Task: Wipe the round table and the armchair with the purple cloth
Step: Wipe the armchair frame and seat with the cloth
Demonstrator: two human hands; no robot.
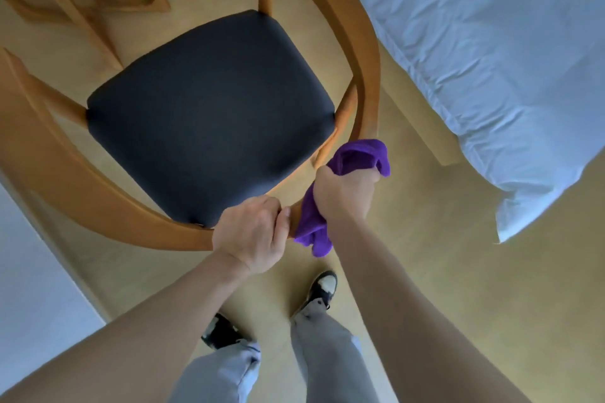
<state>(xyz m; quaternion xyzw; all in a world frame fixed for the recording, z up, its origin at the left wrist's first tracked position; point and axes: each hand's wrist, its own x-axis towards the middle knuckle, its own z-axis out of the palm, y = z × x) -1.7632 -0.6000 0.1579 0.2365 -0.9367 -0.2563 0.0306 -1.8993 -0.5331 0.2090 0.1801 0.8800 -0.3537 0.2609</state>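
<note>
R hand [343, 193] is gripping purple cloth [357, 155] w/ closed fingers on armchair [366, 52] rail; L hand [252, 232] is clasping rail beside it.

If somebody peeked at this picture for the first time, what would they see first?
Probably the bright purple cloth, bunched in the right hand against the curved wooden rail of the armchair. Next, the big dark seat cushion in the middle, with the left hand gripping the rail beside it. A white bed fills the upper right.
</note>
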